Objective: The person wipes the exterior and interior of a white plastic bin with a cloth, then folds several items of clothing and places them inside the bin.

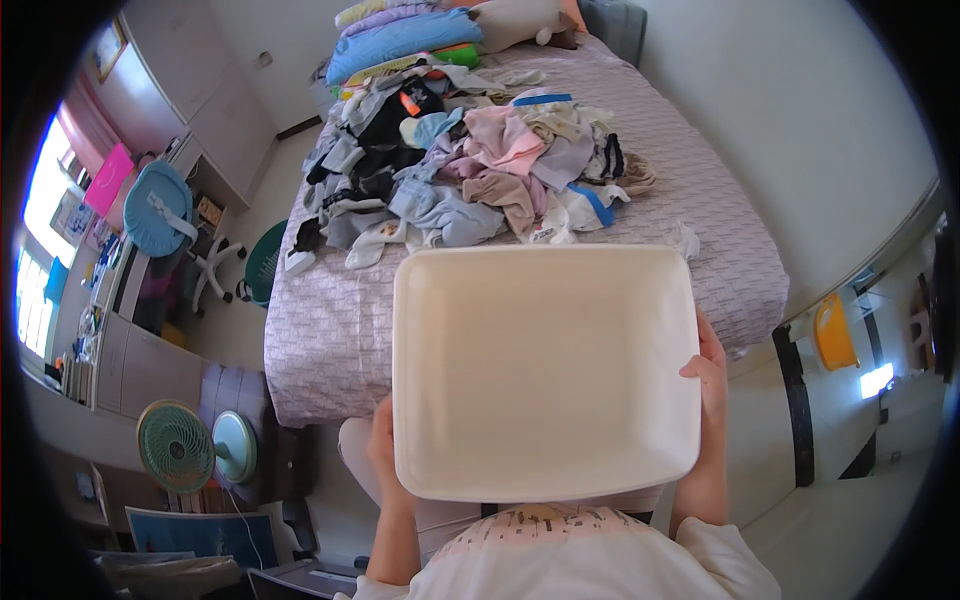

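Observation:
A cream-coloured rectangular plastic bin (545, 375) is held up in front of my body, its hollow inside turned toward me with nothing in it. My left hand (383, 440) grips its left side, the fingers mostly hidden behind the wall. On the opposite side, my right hand (708, 375) clasps the edge, with the thumb near the rim. Beyond the bin, a large heap of mixed clothes (450, 170) in pink, grey, black, blue and white lies loosely on the bed (700, 150). A small white crumpled piece (686, 241) sits apart, close to the bin's upper right corner.
Folded bedding (400, 42) and a plush pillow (520, 22) are stacked at the bed's far end. To the left stand a swivel chair (158, 205), a desk, a green basket (264, 265) and a green fan (176, 447). A yellow basin (835, 332) is at the right.

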`<state>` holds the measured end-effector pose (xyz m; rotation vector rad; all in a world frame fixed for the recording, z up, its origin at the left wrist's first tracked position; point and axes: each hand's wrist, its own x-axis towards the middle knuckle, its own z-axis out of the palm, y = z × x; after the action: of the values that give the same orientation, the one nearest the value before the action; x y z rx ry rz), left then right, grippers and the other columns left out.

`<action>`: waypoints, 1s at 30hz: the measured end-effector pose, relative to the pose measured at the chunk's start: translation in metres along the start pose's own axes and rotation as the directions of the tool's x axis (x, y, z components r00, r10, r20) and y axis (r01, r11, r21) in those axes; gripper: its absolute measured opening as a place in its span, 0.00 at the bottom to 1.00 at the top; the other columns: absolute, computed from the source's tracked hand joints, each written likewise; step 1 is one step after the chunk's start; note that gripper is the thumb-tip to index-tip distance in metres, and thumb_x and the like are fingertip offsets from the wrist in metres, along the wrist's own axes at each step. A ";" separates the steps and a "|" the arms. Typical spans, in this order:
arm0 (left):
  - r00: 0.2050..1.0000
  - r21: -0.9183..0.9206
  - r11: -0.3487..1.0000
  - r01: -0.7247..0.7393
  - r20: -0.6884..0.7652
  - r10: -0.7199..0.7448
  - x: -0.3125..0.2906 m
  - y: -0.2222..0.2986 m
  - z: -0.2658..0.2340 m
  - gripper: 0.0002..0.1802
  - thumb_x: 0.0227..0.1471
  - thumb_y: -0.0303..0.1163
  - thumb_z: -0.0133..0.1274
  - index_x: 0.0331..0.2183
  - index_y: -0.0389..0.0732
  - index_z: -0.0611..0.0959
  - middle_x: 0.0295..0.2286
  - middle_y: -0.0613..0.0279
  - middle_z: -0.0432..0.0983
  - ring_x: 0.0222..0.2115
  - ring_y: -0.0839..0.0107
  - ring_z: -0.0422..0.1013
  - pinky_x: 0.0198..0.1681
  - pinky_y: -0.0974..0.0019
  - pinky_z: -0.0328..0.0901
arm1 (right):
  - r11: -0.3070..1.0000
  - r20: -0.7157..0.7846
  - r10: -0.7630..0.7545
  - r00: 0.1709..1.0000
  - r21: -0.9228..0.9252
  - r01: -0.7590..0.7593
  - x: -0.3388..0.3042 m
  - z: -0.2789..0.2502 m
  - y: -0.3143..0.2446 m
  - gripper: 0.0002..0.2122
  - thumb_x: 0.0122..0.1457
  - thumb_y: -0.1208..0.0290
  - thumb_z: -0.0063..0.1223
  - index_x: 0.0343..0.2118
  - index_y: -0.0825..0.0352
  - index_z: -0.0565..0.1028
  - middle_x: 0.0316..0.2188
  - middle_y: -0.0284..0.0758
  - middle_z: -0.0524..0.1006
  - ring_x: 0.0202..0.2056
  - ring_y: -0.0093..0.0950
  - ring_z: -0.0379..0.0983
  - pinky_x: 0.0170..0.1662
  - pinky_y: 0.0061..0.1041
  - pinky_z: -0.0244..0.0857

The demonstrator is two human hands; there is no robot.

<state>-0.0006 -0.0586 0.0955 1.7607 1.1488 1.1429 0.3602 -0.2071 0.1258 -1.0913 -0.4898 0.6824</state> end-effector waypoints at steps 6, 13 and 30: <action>0.975 -0.369 0.930 0.001 0.207 0.081 0.006 0.012 0.037 0.22 0.60 0.18 0.51 0.56 0.30 0.72 0.45 0.53 0.79 0.47 0.69 0.77 0.53 0.64 0.68 | 0.959 -0.200 -0.186 0.962 0.174 0.222 -0.030 -0.020 -0.072 0.39 0.34 0.72 0.54 0.58 0.74 0.67 0.52 0.49 0.74 0.52 0.43 0.75 0.56 0.38 0.72; 0.942 -0.363 0.929 0.079 0.331 0.049 0.065 0.011 0.096 0.21 0.59 0.20 0.54 0.55 0.34 0.73 0.44 0.54 0.80 0.43 0.68 0.79 0.49 0.66 0.69 | 0.905 -0.639 -0.316 0.701 0.019 0.425 0.010 -0.103 -0.090 0.32 0.47 0.76 0.52 0.61 0.66 0.65 0.54 0.42 0.71 0.55 0.39 0.71 0.56 0.37 0.69; 0.938 -0.116 0.979 -0.166 0.287 0.193 0.159 -0.062 0.137 0.12 0.55 0.22 0.57 0.43 0.37 0.82 0.37 0.54 0.81 0.37 0.63 0.78 0.42 0.65 0.71 | 0.322 0.420 -0.510 0.751 -0.716 0.620 0.136 0.112 0.038 0.12 0.57 0.75 0.60 0.45 0.64 0.80 0.51 0.40 0.76 0.52 0.41 0.73 0.57 0.36 0.65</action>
<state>0.1424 0.0973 0.0390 1.9190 0.7586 0.9734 0.3709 -0.0276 0.1386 -1.6328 -1.3396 -0.2176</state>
